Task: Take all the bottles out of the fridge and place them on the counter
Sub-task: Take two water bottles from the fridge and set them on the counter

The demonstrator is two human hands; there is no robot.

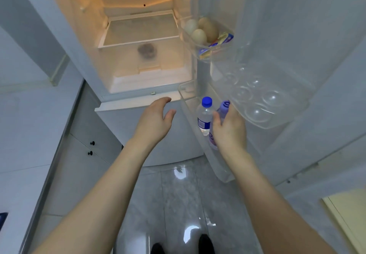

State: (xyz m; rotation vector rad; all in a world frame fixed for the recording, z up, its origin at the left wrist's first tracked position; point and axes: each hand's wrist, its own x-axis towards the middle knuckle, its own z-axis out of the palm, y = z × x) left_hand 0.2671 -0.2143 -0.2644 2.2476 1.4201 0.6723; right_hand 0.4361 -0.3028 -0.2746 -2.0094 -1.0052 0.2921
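The fridge stands open, and its door's lower shelf (200, 135) holds two bottles. A clear water bottle (205, 116) with a blue cap stands upright at the shelf's far end. Right beside it is a purple-capped bottle (224, 107), and my right hand (230, 129) grips it around the body, thumb on the near side. My left hand (154, 121) hovers in front of the fridge's lower edge, fingers relaxed and holding nothing. The white counter (25, 135) runs along the left.
A door bin (221, 45) higher up holds three eggs (200, 30) and a yellow-blue packet. A clear egg tray (263, 99) juts out just above my right hand. Inside the fridge, glass shelves and a drawer (146, 73). Grey tiled floor below, cabinet doors under the counter.
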